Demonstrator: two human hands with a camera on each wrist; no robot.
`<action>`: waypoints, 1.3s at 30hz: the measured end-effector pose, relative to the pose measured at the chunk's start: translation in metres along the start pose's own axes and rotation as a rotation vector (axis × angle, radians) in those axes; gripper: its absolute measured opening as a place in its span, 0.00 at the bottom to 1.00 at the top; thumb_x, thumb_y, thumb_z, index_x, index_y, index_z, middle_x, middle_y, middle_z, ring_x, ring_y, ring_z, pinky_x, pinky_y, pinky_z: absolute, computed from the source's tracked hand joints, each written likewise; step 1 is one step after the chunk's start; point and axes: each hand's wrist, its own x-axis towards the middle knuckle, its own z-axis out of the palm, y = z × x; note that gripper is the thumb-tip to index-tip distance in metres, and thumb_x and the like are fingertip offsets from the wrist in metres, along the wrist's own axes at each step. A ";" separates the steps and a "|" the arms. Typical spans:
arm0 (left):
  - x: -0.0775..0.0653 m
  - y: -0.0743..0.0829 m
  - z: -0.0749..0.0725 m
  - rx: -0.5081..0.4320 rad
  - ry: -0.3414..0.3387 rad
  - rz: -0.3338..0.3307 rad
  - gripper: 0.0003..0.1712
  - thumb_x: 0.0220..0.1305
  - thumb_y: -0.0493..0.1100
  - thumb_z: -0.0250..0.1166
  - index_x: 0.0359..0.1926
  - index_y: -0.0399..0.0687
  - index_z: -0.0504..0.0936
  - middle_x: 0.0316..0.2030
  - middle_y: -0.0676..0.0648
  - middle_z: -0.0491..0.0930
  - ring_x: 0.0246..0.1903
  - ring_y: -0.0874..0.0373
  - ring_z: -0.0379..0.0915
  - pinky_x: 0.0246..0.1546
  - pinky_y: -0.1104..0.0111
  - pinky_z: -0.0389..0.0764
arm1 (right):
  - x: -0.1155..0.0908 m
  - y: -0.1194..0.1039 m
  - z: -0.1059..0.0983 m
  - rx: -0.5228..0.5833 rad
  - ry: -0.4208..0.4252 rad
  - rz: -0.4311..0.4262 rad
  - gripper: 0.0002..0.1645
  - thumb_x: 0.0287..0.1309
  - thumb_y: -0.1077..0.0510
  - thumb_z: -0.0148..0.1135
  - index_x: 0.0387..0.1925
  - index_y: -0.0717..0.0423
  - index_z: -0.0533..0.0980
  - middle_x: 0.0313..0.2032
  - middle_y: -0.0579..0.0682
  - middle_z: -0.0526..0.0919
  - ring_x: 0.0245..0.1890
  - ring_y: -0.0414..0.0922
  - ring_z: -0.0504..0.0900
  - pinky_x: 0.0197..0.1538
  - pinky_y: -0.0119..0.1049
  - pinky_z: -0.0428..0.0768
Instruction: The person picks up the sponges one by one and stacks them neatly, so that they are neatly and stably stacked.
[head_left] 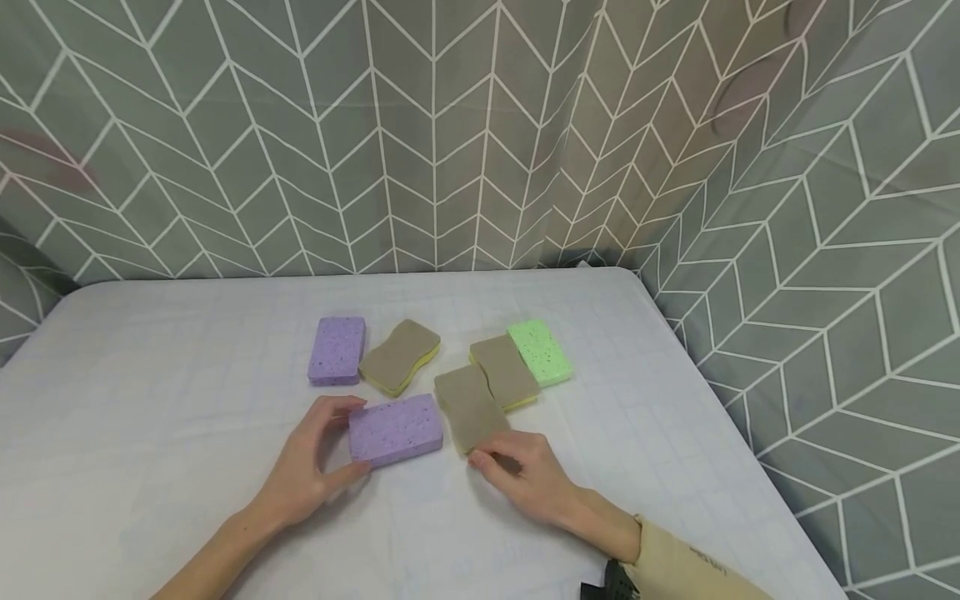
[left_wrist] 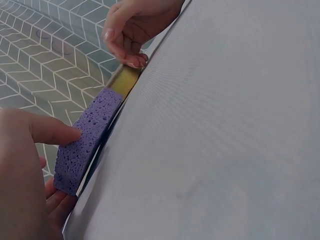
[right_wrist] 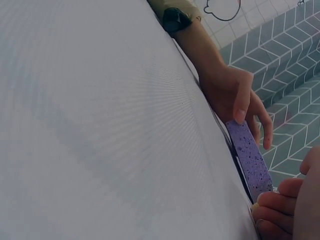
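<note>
My left hand point(head_left: 303, 462) grips a purple sponge point(head_left: 396, 428) by its left end, thumb at the near side and fingers at the far side. In the left wrist view the thumb presses the pitted edge of this purple sponge point(left_wrist: 92, 135). My right hand point(head_left: 528, 473) pinches the near end of a grey-brown and yellow scrub sponge point(head_left: 467, 407) with curled fingers. That scrub sponge lies just right of the held purple one, its far side against another scrub sponge point(head_left: 506, 368).
Behind the hands lie a second purple sponge point(head_left: 337, 351), a wavy-sided scrub sponge point(head_left: 400, 354) and a light green sponge point(head_left: 540, 352). All are on a white-covered table point(head_left: 187, 350). A grey patterned curtain point(head_left: 405, 150) hangs along the back and right.
</note>
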 end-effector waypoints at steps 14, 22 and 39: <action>-0.001 0.002 -0.001 -0.032 -0.078 0.001 0.45 0.37 0.32 0.80 0.60 0.43 0.71 0.54 0.41 0.75 0.58 0.64 0.71 0.64 0.82 0.67 | 0.001 0.001 0.000 -0.068 -0.020 0.011 0.09 0.61 0.67 0.63 0.41 0.55 0.84 0.39 0.47 0.88 0.42 0.42 0.86 0.51 0.28 0.83; -0.003 0.000 0.001 -0.029 -0.111 -0.006 0.44 0.36 0.33 0.81 0.58 0.45 0.72 0.52 0.47 0.76 0.56 0.57 0.75 0.64 0.81 0.68 | 0.000 0.003 0.001 -0.166 -0.033 0.021 0.12 0.60 0.64 0.64 0.47 0.56 0.81 0.43 0.48 0.86 0.46 0.42 0.84 0.53 0.30 0.82; -0.004 0.000 0.004 -0.079 -0.172 -0.012 0.43 0.36 0.35 0.83 0.57 0.46 0.73 0.53 0.49 0.76 0.58 0.53 0.74 0.66 0.78 0.68 | -0.001 -0.002 0.000 -0.206 -0.114 0.240 0.28 0.61 0.55 0.65 0.63 0.54 0.74 0.60 0.45 0.79 0.63 0.44 0.76 0.66 0.42 0.76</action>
